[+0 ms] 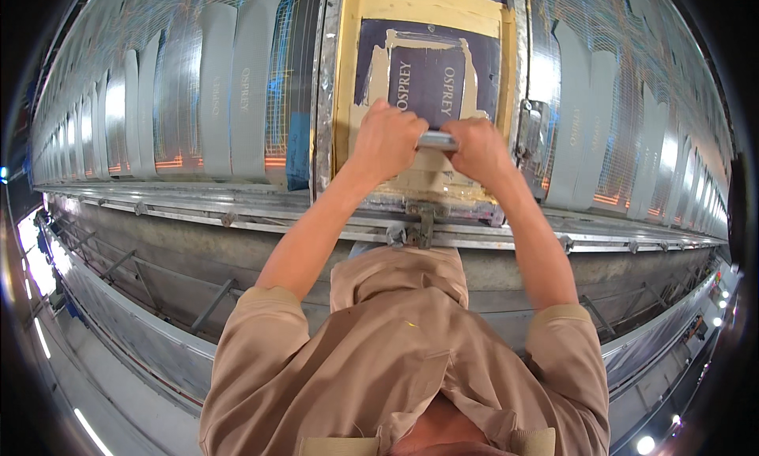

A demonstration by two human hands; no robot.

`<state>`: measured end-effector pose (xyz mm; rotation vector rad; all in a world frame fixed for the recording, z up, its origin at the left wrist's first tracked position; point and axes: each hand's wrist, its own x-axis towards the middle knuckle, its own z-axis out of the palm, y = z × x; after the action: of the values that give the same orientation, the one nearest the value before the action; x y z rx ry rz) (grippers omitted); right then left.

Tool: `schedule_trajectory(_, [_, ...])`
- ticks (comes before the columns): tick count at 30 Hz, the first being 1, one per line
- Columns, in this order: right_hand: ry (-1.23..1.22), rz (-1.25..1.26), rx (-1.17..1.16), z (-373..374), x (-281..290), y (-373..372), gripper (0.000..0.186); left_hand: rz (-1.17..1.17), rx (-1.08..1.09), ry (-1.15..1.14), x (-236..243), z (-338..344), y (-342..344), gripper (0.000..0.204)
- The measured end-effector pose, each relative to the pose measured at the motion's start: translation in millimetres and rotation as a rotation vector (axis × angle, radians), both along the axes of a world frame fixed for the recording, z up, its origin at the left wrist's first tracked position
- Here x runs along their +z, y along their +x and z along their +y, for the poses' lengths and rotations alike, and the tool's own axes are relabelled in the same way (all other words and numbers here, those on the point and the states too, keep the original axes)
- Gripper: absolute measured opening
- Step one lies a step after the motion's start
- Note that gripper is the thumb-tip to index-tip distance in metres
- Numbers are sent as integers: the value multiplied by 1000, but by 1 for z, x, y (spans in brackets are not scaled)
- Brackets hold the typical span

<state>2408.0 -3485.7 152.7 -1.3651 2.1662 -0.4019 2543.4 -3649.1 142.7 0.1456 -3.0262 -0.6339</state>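
Note:
Both my hands grip a squeegee (437,141) by its grey metal handle, which shows only in the gap between them. My left hand (387,141) is wrapped round its left end, and my right hand (479,150) round its right end, slightly blurred. Whatever lies under the fists is hidden. The squeegee is over the near part of a printing screen (427,3), which has a yellowish border, a dark purple middle with pale lettering and cream patches of tape or paste. A metal frame (325,92) surrounds the screen.
Grey fabric pieces (251,84) lie in rows on the long table to both sides. A metal rail (190,211) runs along the near edge, with a bracket (427,225) below the screen. A metal clamp (534,130) sits at the frame's right side. Behind me is another long table (134,329).

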Motion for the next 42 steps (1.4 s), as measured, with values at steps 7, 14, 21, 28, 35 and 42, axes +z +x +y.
schedule_trajectory(7, [-507,213,-345,42,0,-38,47,-6,21,-35,16,16,26,26])
schedule_trajectory(14, [-254,120,-956,75,-72,-108,32,-10,43,-109,9,22,30,25])
schedule_trajectory(21, [-377,-81,-1039,70,-12,-106,35,83,113,-54,24,12,56,23])
schedule_trajectory(28, [-540,-103,-977,-98,-54,28,32,136,197,-39,25,-132,166,21])
schedule_trajectory(35, [-575,-218,-1017,-215,-53,115,33,195,161,-144,35,-244,267,24])
schedule_trajectory(42, [-482,-88,-1046,-214,-52,108,34,136,18,-128,33,-219,299,33])
